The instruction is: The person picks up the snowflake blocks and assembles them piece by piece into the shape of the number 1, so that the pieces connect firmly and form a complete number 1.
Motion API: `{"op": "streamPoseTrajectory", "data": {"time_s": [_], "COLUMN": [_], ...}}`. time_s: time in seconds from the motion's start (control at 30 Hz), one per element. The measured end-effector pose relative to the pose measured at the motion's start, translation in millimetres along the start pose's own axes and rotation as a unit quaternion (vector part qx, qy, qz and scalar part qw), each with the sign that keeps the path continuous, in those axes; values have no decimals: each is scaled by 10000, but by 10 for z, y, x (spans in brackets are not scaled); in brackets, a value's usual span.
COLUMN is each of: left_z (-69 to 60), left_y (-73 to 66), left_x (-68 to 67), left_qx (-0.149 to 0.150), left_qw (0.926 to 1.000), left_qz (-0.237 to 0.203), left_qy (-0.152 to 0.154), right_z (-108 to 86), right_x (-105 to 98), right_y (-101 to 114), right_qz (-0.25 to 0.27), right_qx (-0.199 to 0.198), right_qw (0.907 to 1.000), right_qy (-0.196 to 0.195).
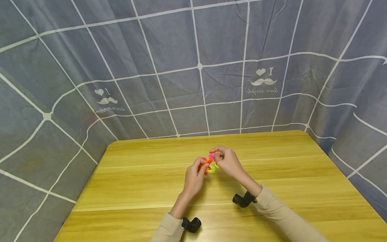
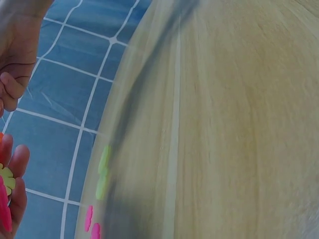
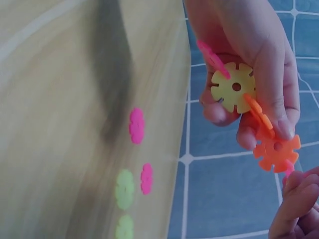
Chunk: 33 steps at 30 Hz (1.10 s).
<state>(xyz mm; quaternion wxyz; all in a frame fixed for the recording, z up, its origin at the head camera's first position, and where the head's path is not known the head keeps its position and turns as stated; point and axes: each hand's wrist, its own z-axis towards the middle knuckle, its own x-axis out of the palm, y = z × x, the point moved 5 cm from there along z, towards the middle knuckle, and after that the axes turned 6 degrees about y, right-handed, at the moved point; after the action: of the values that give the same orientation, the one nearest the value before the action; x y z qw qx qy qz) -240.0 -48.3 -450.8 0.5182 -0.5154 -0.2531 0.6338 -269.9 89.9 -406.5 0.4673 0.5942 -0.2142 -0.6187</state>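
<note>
My left hand (image 1: 192, 178) holds several joined, notched snowflake discs. In the right wrist view these are a pink disc (image 3: 213, 59), a yellow disc (image 3: 230, 94), an edge-on orange disc (image 3: 259, 115) and another orange disc (image 3: 277, 153) at the end. The thumb presses by the orange ones. My right hand (image 1: 228, 163) pinches a small pink disc (image 3: 289, 167) at the edge of the end orange disc; its fingers mostly hide it. From the left wrist, a yellow disc (image 2: 7, 180) and a pink disc (image 2: 4, 206) show in the left fingers.
Loose on the wooden table (image 1: 136, 191) beneath the hands lie two pink discs, one (image 3: 136, 125) near another (image 3: 146, 178), and two light green discs, one (image 3: 124, 189) beside another (image 3: 124, 228). A grey checked curtain (image 1: 178, 87) stands behind the table.
</note>
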Motion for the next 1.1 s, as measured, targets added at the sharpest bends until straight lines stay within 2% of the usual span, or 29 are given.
{"op": "streamPoseTrajectory", "data": {"time_s": [0.53,0.77,0.87,1.0,1.1], "left_z": [3,-1,12,40,54], "left_y": [-51,-36,-17,7,25], "left_x": [-4,-6,-9,-33,-67], "left_qx": [-65,-130,-227,-432,-596], "left_qw": [9994,9996,9997,9990,9980], "left_qz": [-29,58,62,-45,-161], "left_qy": [-349,-255,-106,114,108], "right_z": [-24,-24,-13,29,60], "right_x": [57,82,74,90,123], "right_y": [23,-15,-22,-101,-171], "right_qz": [312,392,475,797,1100], "right_qx": [-104,-31,132,406,492], "right_qw": [9986,9985,9985,9957,9910], "right_qy": [-408,-386,-231,240,588]}}
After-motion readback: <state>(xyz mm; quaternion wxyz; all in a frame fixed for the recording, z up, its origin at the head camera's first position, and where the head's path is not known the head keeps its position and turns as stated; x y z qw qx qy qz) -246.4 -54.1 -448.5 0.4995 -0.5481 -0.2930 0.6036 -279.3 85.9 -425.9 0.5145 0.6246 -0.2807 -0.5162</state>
